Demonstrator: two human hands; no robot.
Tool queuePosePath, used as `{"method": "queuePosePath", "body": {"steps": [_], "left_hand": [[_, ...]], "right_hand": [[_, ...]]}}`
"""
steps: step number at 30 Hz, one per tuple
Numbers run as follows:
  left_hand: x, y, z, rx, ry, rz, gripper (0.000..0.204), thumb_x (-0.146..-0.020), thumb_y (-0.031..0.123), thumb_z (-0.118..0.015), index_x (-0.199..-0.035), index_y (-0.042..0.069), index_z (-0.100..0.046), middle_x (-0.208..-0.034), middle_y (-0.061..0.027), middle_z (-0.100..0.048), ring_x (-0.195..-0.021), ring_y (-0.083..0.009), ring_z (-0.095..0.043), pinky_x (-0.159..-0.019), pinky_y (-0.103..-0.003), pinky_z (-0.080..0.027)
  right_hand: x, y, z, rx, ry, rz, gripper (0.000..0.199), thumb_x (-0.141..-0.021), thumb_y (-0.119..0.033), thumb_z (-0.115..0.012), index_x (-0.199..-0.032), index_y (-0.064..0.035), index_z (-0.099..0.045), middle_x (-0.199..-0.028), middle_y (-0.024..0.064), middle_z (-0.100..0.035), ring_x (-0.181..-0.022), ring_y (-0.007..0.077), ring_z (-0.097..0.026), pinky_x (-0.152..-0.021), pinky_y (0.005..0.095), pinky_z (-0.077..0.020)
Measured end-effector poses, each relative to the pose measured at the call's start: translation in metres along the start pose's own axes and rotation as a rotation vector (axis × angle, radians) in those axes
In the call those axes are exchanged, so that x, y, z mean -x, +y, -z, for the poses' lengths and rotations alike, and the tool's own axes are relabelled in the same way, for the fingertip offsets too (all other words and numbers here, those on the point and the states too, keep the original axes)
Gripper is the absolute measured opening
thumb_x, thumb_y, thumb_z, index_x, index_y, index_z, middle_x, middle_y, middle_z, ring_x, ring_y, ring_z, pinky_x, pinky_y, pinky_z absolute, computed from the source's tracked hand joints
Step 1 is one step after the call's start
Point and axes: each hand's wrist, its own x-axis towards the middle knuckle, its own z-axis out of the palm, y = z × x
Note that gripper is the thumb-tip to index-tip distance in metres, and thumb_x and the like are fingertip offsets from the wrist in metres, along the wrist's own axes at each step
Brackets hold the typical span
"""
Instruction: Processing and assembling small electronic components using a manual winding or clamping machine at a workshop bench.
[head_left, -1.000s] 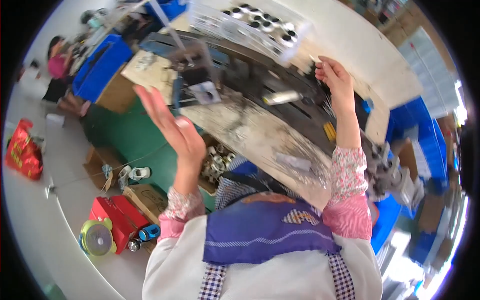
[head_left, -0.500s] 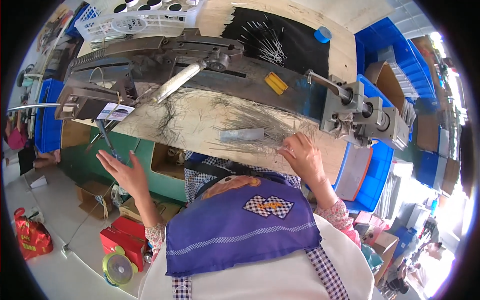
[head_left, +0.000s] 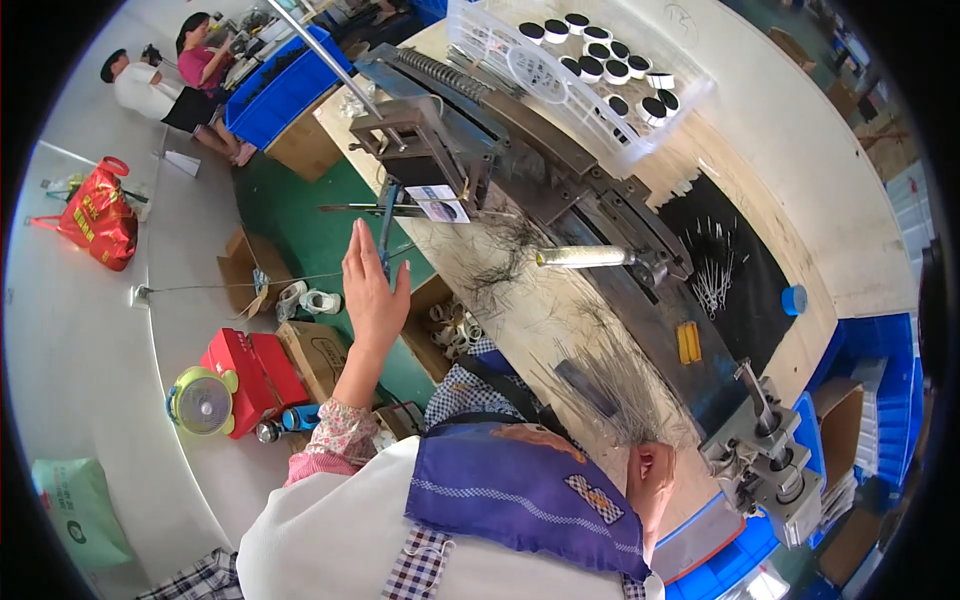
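My left hand [head_left: 375,302] is raised beside the bench, fingers stretched out and thumb apart. Its fingertips are near a blue bar [head_left: 388,225] that hangs below the machine's metal frame [head_left: 405,145]; whether they touch it I cannot tell. My right hand [head_left: 652,482] is at the bench's near edge, fingers curled together at the ends of a pile of thin metal wires [head_left: 625,390]. What is pinched there is too small to make out. A flat grey strip [head_left: 585,387] lies among the wires.
The long metal machine [head_left: 545,150] with a lever handle [head_left: 585,257] crosses the bench. A clamp-like mechanism [head_left: 770,465] stands at its right end. Beyond lie looped wire pins [head_left: 713,285] on black cloth and a clear basket [head_left: 560,85] of round jars. Two people sit or stand far left.
The view has swung left, so the bench now slants to the right and two people show. My left hand remains stretched out near the blue bar; my right-hand fingers look more curled by the wires.
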Motion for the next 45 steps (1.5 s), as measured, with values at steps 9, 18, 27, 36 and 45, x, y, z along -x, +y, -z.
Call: {"method": "queuePosePath", "body": {"steps": [9,18,27,36,45], "left_hand": [[-0.020,-0.102,-0.011,-0.190,-0.211,0.297,0.083,-0.084,0.013,-0.060,-0.151,0.010,-0.012,-0.100,-0.0170,-0.066,-0.075,-0.0361,-0.066,-0.060,-0.044,-0.052],[0.012,0.013,-0.021,0.022,-0.062,-0.148,0.067,-0.086,0.012,-0.061,-0.145,0.007,-0.032,-0.137,-0.0220,-0.046,-0.122,-0.0414,-0.046,-0.100,-0.047,-0.039],[-0.022,0.231,0.067,1.147,-0.723,-0.908,0.036,-0.092,0.014,-0.057,-0.127,0.005,-0.054,-0.116,-0.0142,-0.062,-0.107,-0.0315,-0.059,-0.098,-0.044,-0.044],[-0.047,0.285,-0.005,0.882,-0.805,-0.905,0.009,-0.085,0.004,-0.053,-0.090,0.003,-0.061,-0.087,-0.0135,-0.063,-0.081,-0.0358,-0.061,-0.069,-0.044,-0.048],[-0.102,0.275,0.002,0.596,-0.256,-1.182,0.017,-0.067,0.006,-0.064,-0.082,0.013,-0.068,-0.074,-0.0004,-0.050,-0.079,-0.0200,-0.051,-0.070,-0.035,-0.042]], "right_hand": [[0.019,-0.005,0.003,-0.175,0.256,-0.255,0.007,-0.093,-0.006,-0.057,-0.092,-0.0014,-0.052,-0.074,0.0082,-0.053,-0.059,0.0152,-0.048,-0.053,0.0295,-0.0407],[0.023,-0.016,0.111,0.149,0.593,-0.111,0.002,-0.086,-0.001,-0.063,-0.084,-0.0012,-0.063,-0.076,0.0072,-0.061,-0.063,0.0152,-0.052,-0.056,0.0272,-0.0418],[-0.062,-0.082,0.087,-0.067,0.331,0.441,0.016,-0.072,-0.001,-0.073,-0.085,-0.0052,-0.065,-0.071,0.0072,-0.061,-0.062,0.0255,-0.059,-0.054,0.0352,-0.0475],[-0.095,-0.075,0.120,0.201,0.573,0.389,0.015,-0.072,0.002,-0.071,-0.084,-0.0005,-0.063,-0.083,0.0102,-0.060,-0.075,0.0273,-0.059,-0.066,0.0364,-0.0492],[-0.166,-0.089,0.082,0.353,0.315,0.620,0.015,-0.070,-0.005,-0.067,-0.076,-0.0059,-0.054,-0.072,0.0082,-0.051,-0.070,0.0268,-0.055,-0.064,0.0372,-0.0492]]}}
